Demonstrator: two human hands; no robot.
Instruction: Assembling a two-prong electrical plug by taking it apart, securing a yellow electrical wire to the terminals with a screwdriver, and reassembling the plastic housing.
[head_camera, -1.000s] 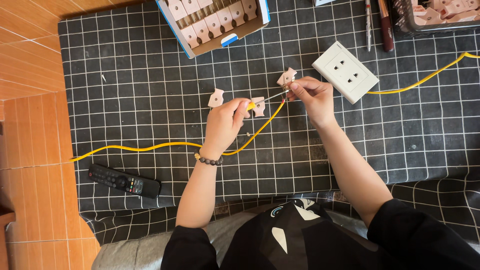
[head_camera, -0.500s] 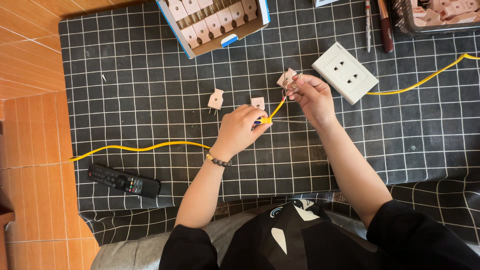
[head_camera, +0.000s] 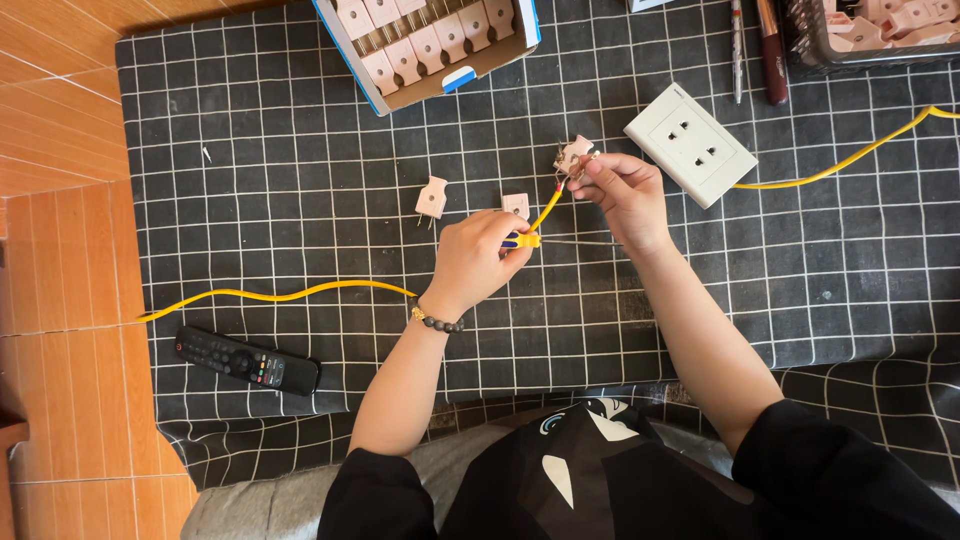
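Over a black cloth with a white grid pattern, a person's two bare hands work close together. Her left hand, with a bead bracelet at the wrist, is closed around a small screwdriver with a yellow and blue handle, fingers curled tight on it. Just up and to the right, the right hand pinches a small pale pink plug between fingertips and thumb, holding it above the cloth. A yellow cable runs from that plug down toward the left hand, and more yellow cable trails off to the left of the left wrist across the cloth. Two more pale pink plugs lie on the cloth just above the left hand: one to its upper left, another nearly touching its knuckles. Right beside the right hand, to its upper right, lies a white wall socket, with yellow cable leading away from it to the right. Well above both hands sits an open cardboard box of similar plugs. Far to the lower left of the left hand rests a black remote control at the cloth's edge.
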